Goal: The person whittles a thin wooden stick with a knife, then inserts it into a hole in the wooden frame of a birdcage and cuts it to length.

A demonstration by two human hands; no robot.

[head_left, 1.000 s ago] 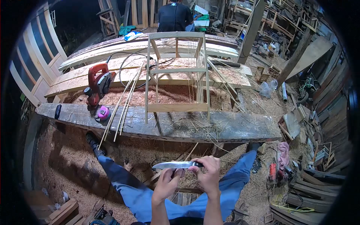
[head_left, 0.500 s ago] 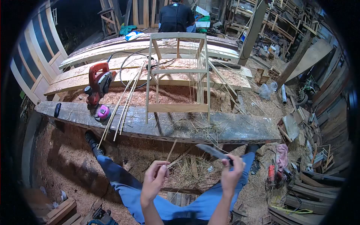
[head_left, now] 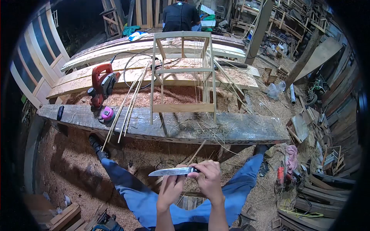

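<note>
My right hand [head_left: 208, 179] is wrapped round the black handle of a knife [head_left: 169, 172], whose blade points left, level across my left hand. My left hand [head_left: 170, 188] is closed just under the blade, its fingertips partly hidden by it. A thin wooden strip [head_left: 197, 151] slants up and right from between the hands, and its lower end is hidden. Beyond the hands, a wooden frame [head_left: 183, 108] stands upright on a dark, worn plank [head_left: 250, 129].
On the plank's left are a red power planer [head_left: 101, 85], a pink tape measure [head_left: 107, 113] and thin strips [head_left: 129, 109]. Pale boards [head_left: 69, 82] lie behind. A person in a dark shirt [head_left: 180, 17] sits at the back. Scraps and a red tool [head_left: 280, 175] are at right.
The knife has swung from the right to lie level over my left hand, and both hands have come together. The strip now leans further right.
</note>
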